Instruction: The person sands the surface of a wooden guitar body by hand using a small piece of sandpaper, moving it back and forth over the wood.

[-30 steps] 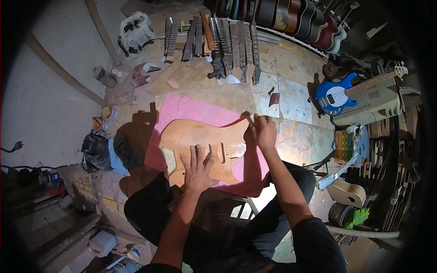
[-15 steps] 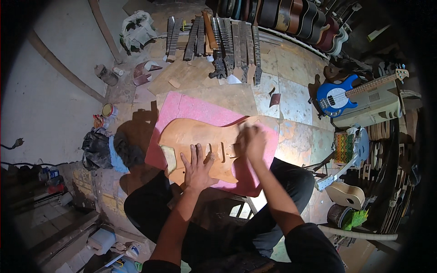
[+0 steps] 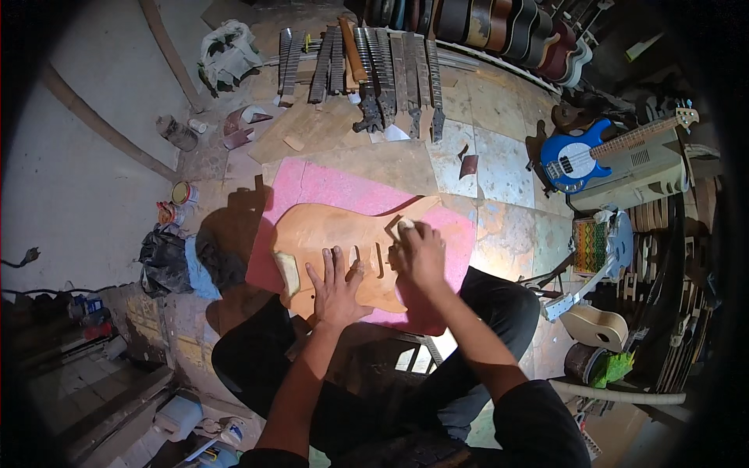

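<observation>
The guitar body (image 3: 331,227) lay on a pink mat (image 3: 299,183), perhaps for cushioning. The left hand (image 3: 338,294) spread wide across it, as if steadying it; the right hand (image 3: 422,258) kept a narrow grip around a pale block (image 3: 405,225) at the body's right end.

A bare orange-tan guitar body (image 3: 331,226) with narrow slots (image 3: 380,261) and a pale left-edge patch (image 3: 288,273) lies flat on a pink pad (image 3: 312,182), horns (image 3: 420,207) pointing right, while a small pale piece (image 3: 405,225) sits near its upper horn in the right hand (image 3: 424,253).
</observation>
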A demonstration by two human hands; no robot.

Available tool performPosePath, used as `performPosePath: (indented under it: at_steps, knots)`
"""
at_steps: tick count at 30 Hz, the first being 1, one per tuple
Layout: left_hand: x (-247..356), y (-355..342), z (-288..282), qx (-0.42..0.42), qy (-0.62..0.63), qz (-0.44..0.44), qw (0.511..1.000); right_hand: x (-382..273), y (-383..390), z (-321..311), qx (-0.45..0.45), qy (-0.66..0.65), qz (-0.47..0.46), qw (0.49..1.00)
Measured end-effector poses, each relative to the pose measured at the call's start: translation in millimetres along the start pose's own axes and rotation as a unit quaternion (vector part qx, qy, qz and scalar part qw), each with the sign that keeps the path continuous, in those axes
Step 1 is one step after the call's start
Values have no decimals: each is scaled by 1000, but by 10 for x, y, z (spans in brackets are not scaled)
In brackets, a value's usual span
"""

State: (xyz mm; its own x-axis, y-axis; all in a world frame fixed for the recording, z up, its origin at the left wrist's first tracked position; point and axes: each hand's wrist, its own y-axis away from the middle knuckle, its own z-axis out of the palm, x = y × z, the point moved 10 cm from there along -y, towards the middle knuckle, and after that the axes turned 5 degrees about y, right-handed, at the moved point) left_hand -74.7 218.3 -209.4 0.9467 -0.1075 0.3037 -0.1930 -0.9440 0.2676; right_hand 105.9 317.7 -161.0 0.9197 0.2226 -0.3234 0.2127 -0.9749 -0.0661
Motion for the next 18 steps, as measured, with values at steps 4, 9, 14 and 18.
performPosePath:
  at_steps: [4,9,14,18]
  knots:
    - [93,-63,-33,18,3,13,1000,981,-514,-331,59,52,106,991]
    - [31,-28,-19,-22,3,-4,1000,259,-82,138,7,50,80,995]
    - [111,-58,-28,-5,10,6,1000,890,-402,-181,42,31,46,998]
    - [136,-95,-40,-23,17,3,1000,1077,-465,-363,104,92,105,985]
